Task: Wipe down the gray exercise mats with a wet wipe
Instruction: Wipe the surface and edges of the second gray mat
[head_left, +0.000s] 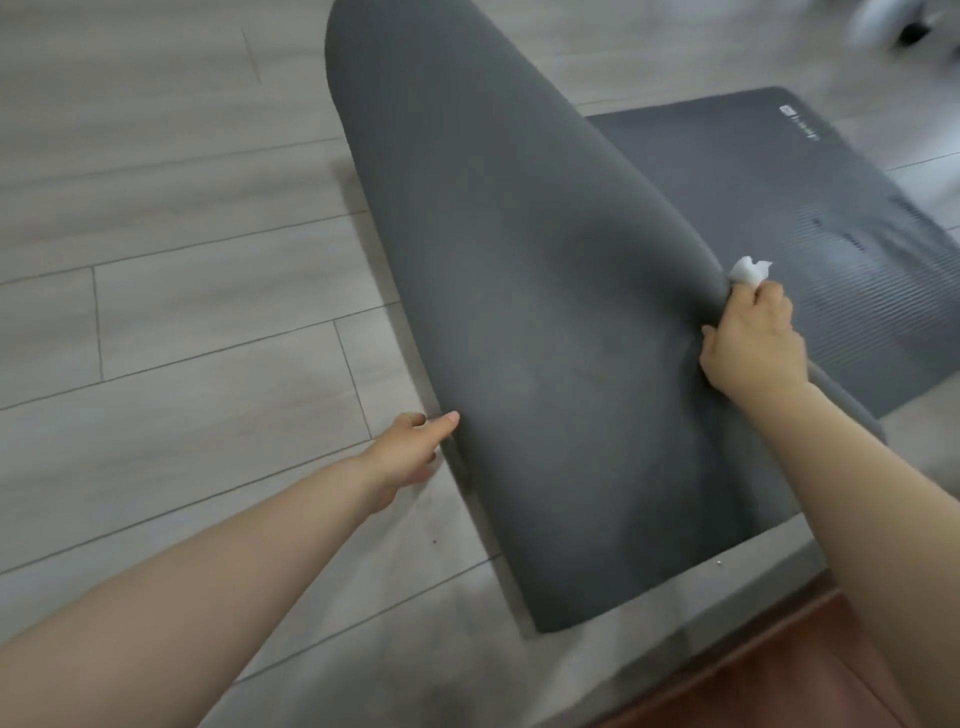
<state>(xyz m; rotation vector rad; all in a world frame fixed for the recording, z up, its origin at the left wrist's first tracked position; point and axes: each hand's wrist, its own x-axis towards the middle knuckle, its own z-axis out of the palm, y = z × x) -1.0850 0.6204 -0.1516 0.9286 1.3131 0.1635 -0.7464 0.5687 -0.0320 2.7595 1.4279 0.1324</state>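
1. Step in hand, judged: turning the lifted gray mat over to reach its other face. Lifted mat arcs up mid-scene, near end resting on the floor.
2. Right hand gripping the mat's right edge, fingers curled round it, wet wipe bunched in the same grip and poking out at the far side.
3. Left hand at the mat's left edge, forefinger straight and touching it; whether other fingers hook under the edge cannot be told.
4. Second gray mat lying flat on the floor at right, ribbed face up, partly under the lifted one, small label at its far corner.
5. To do it well: keep both edges level, lower slowly to avoid folding or creasing; keep the wipe pinched so it stays off the floor; land clear of the flat mat if possible.
6. Count: two mats, one wipe, two hands. Blurred white thing far right, unidentifiable.
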